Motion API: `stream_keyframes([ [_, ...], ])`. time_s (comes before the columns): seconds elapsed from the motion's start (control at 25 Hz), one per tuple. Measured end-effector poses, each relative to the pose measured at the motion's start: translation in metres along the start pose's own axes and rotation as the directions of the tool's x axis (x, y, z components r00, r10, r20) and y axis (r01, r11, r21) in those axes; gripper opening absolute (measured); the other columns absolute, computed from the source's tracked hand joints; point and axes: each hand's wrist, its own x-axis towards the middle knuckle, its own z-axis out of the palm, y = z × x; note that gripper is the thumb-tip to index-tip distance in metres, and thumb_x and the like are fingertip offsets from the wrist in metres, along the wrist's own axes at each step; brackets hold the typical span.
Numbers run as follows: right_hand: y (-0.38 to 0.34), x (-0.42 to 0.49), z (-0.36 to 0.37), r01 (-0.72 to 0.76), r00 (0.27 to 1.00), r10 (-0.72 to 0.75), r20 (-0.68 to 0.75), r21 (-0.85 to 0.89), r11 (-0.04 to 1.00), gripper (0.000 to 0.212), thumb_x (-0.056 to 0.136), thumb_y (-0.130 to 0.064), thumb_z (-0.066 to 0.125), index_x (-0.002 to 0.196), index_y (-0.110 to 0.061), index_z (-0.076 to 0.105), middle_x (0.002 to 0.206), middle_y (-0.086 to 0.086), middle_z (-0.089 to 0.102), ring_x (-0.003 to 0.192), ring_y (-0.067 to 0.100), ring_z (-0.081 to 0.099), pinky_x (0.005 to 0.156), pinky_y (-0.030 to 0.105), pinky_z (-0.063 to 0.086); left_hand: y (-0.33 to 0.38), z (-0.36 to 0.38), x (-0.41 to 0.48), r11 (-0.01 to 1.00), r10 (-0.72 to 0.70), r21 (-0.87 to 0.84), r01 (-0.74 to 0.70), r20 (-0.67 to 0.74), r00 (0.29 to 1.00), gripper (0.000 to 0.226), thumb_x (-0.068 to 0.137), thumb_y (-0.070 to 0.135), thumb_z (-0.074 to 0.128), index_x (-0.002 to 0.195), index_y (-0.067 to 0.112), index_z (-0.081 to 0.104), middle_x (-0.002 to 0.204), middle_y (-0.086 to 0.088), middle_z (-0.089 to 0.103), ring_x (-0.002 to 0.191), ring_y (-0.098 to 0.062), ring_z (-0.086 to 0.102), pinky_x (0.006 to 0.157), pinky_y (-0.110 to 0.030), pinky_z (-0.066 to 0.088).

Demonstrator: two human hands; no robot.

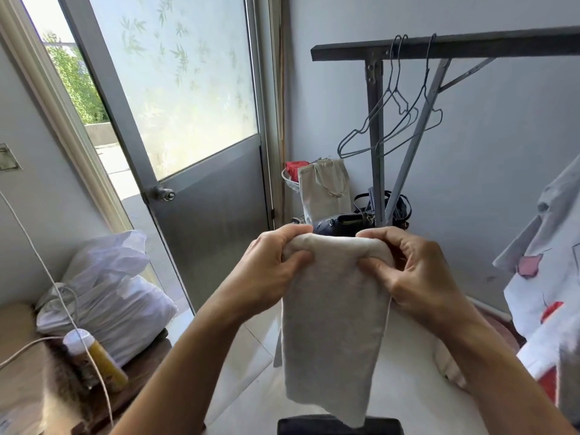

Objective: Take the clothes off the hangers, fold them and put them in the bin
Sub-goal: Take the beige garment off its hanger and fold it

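Both hands raised, pinching folded top edge of pale grey cloth (332, 324): left hand (270, 271), right hand (414, 277); forearms angled upward; cloth hangs.

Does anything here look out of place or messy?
Nothing spilled or damaged. Only the bare wire hangers hang crooked on the rail, and the door stands open. The left hand and right hand pinch the folded grey garment.
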Motion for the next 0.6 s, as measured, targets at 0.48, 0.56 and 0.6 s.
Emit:
stream_keyframes([
  [0.48, -0.004, 0.010, -0.008, 0.012, 0.999, -0.005, 0.049, -0.147, 0.989, 0.036, 0.086, -0.011, 0.071, 0.108, -0.039, 0.068, 0.100, -0.021, 0.069, 0.095, -0.006, 0.064, 0.086, 0.017, 0.051, 0.006, 0.009, -0.004, 0.797, -0.160, -0.584, 0.158, 0.048, 0.986, 0.041, 0.082, -0.002, 0.071, 0.118, 0.018, 0.069, 0.107, -0.007, 0.074, 0.094, -0.015, 0.070, 0.077, -0.022, 0.055],
  [0.56, -0.005, 0.012, -0.010, -0.004, 0.996, 0.024, 0.088, -0.223, 0.975, 0.023, 0.089, -0.016, 0.068, 0.096, -0.038, 0.068, 0.097, -0.016, 0.069, 0.092, -0.004, 0.063, 0.084, 0.020, 0.049, 0.005, 0.005, 0.000, 0.968, -0.067, -0.241, 0.071, 0.024, 0.997, 0.044, 0.079, 0.006, 0.076, 0.119, 0.022, 0.068, 0.111, 0.004, 0.071, 0.104, -0.010, 0.065, 0.087, -0.022, 0.052],
  [0.6, -0.005, 0.014, -0.011, -0.001, 0.995, 0.028, 0.100, -0.254, 0.967, 0.017, 0.089, -0.019, 0.067, 0.093, -0.035, 0.068, 0.095, -0.014, 0.067, 0.090, -0.002, 0.062, 0.081, 0.020, 0.048, 0.007, 0.003, 0.002, 1.000, -0.015, -0.007, 0.015, 0.017, 1.000, 0.041, 0.078, 0.013, 0.076, 0.116, 0.026, 0.069, 0.107, 0.009, 0.070, 0.103, -0.008, 0.063, 0.087, -0.022, 0.050],
])
